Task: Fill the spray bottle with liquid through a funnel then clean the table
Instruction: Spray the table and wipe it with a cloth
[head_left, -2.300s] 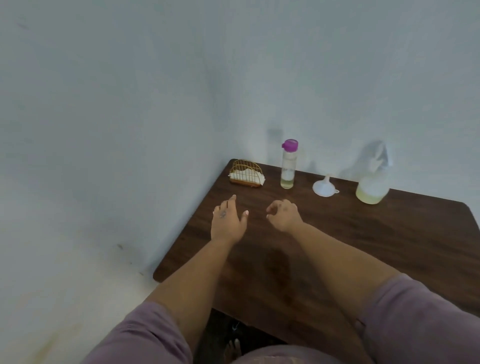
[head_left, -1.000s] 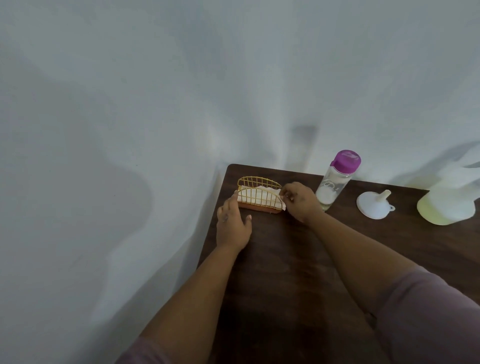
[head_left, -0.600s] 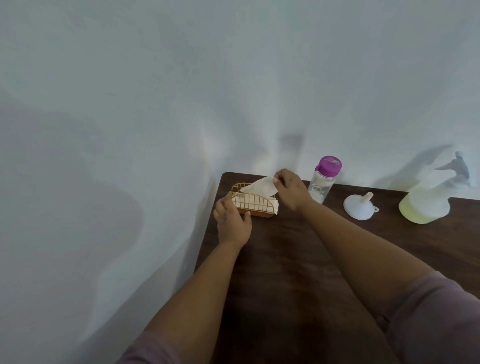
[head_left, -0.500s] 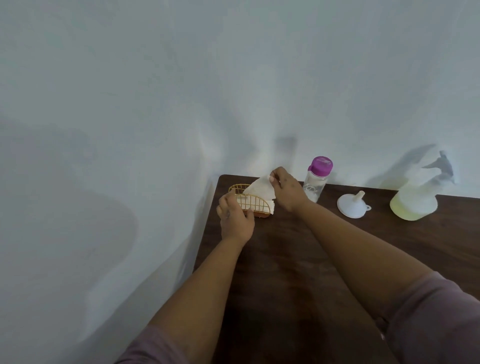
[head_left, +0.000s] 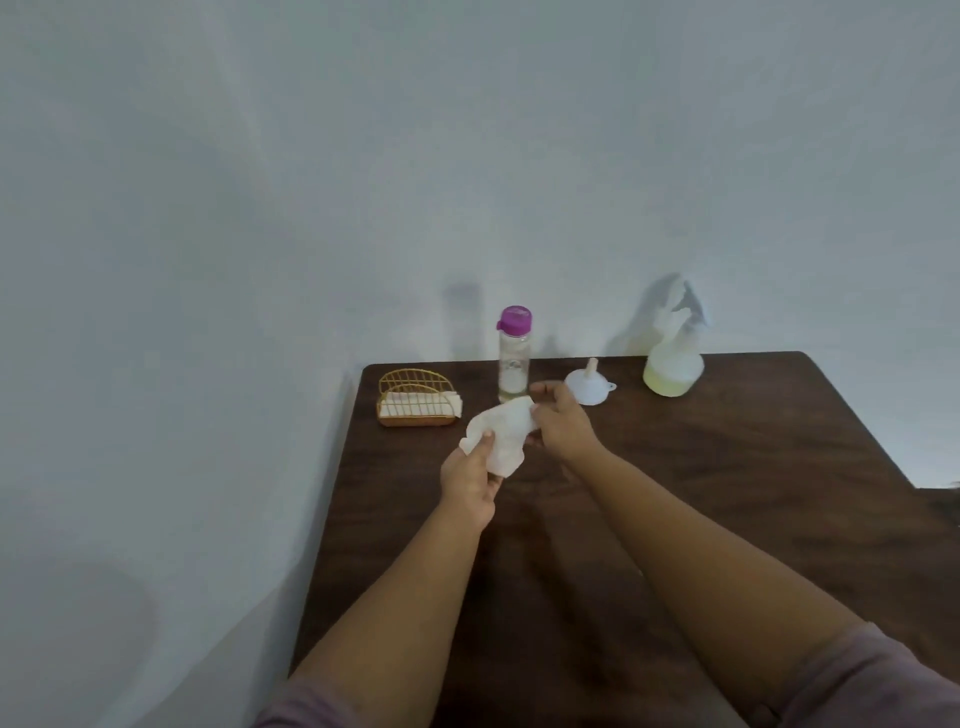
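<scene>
Head: funnel (head_left: 589, 388) spout up, seemingly rim-down.

No legible text on the table

A pale printed mark is showing on the clear bottle (head_left: 514, 364) standing near the table's (head_left: 727, 467) far edge, but it is blurring beyond reading.
</scene>
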